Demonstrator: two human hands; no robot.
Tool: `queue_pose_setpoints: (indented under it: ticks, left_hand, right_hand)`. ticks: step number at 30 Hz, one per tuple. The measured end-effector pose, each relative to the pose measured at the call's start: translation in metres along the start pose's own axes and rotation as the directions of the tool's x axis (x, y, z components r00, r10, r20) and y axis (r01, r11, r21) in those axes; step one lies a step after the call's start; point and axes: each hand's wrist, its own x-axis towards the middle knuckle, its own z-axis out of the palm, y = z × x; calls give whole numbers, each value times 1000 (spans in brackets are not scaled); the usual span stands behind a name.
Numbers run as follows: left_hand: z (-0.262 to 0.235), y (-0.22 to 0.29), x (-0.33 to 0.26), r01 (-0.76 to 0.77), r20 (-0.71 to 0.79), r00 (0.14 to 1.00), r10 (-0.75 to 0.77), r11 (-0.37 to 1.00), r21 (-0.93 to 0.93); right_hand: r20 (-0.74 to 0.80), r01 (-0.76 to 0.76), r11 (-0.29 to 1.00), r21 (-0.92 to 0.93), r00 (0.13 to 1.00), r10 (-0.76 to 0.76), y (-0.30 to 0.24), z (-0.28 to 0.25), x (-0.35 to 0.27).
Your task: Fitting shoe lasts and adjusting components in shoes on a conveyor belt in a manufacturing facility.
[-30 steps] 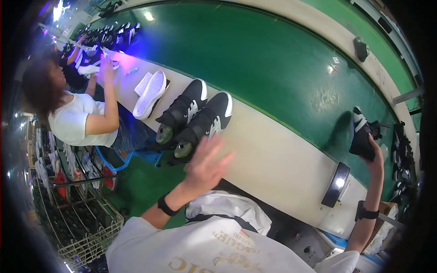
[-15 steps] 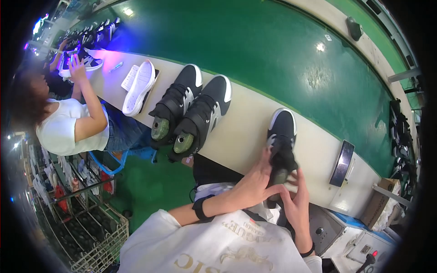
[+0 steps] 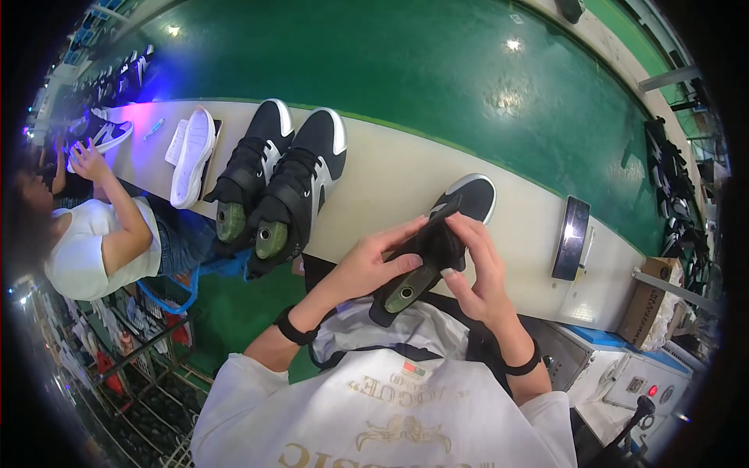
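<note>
Shoe (image 3: 438, 248), black with a white-edged toe, sits at the clock's centre, its front on the pale bench (image 3: 390, 187) and its heel out past the near edge. Both hands are clamped on it around the collar: the left hand (image 3: 370, 263) from 8 o'clock, thumb on the near side and fingers forward, the right hand (image 3: 485, 273) from 4 o'clock, fingers bent over the dark upper. How hard they press, I cannot tell.

What has just changed is the hold. Half a second ago the right hand was back near the heel; now it reaches over the collar, level with the left. The toe, then near 12 o'clock, now points toward 1, and the green last (image 3: 396, 301) shows plainly at 7. I judge this means the work is now on the collar, with the fetching over.

Against the earliest frame the difference is larger: there the right hand had the shoe far out over the green belt (image 3: 437, 78), and the left was empty.

Farther out, the pair (image 3: 300, 175) stands at 10 o'clock, the white sole (image 3: 195, 164) beyond it, the dark block (image 3: 572, 234) at 3. All lie farther left in view than before, probably from a head turn. A co-worker (image 3: 109, 238) is at 9.
</note>
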Motion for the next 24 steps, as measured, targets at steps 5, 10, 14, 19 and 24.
queue_pose_setpoints:
  ticks: [5,10,14,19,24]
  left_hand:
    - [2,13,4,-154,-104,964,244,834,531]
    - [-9,14,32,-127,-133,932,338,648,751]
    - [-11,38,41,-122,-94,954,283,660,742]
    - [32,65,-20,-54,-251,927,278,763,644]
    - [63,70,-42,-82,-31,987,157,663,744]
  right_hand:
    - [-32,34,996,87,999,-31,14,-4,1]
    - [-7,197,979,-55,980,-197,13,4,1]
    - [35,82,994,-66,996,-80,10,-1,4]
    - [231,80,990,-116,972,-52,16,-22,15]
    - [462,-63,996,64,886,27,4,-53,34]
